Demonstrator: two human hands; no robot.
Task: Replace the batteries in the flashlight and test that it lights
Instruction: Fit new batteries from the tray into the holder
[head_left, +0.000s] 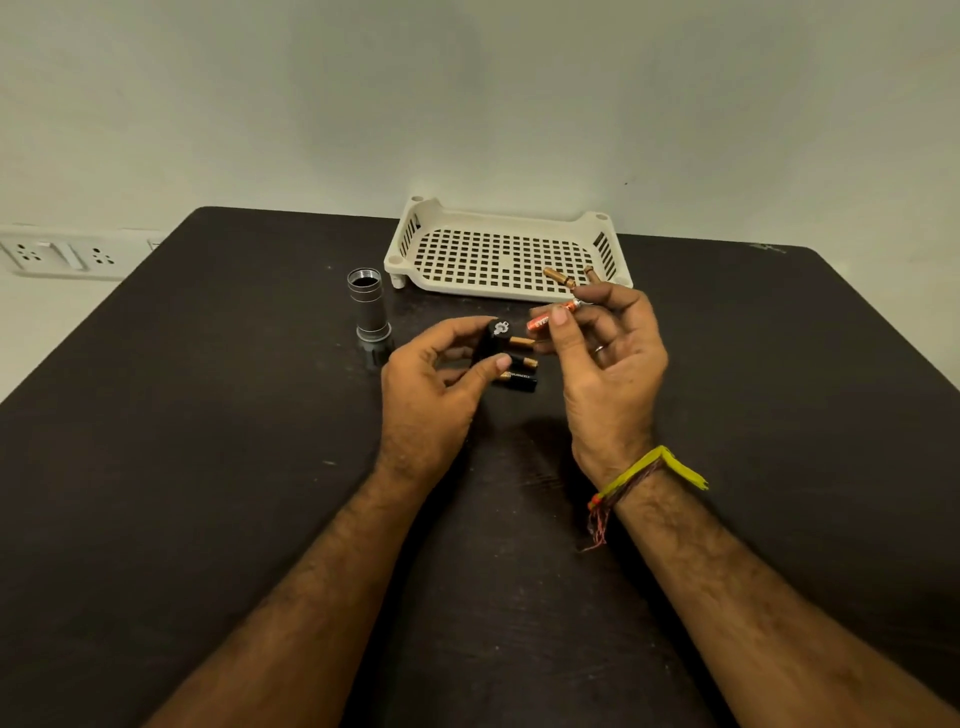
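My left hand (434, 387) grips a black battery holder (493, 343) above the dark table, its metal contact end facing up. Two copper-tipped batteries (521, 343) stick out of the holder to the right. Just right of it, my right hand (605, 364) pinches an orange battery (551, 316) between thumb and fingers. A black and copper battery (517, 381) lies on the table under the holder. The grey flashlight body (370, 312) stands upright to the left, its open end up.
A white perforated tray (498, 249) sits at the back of the dark table (208, 467) with two copper batteries (560, 277) in its front right corner. A wall socket strip (62, 254) is at the far left. A yellow thread band circles my right wrist.
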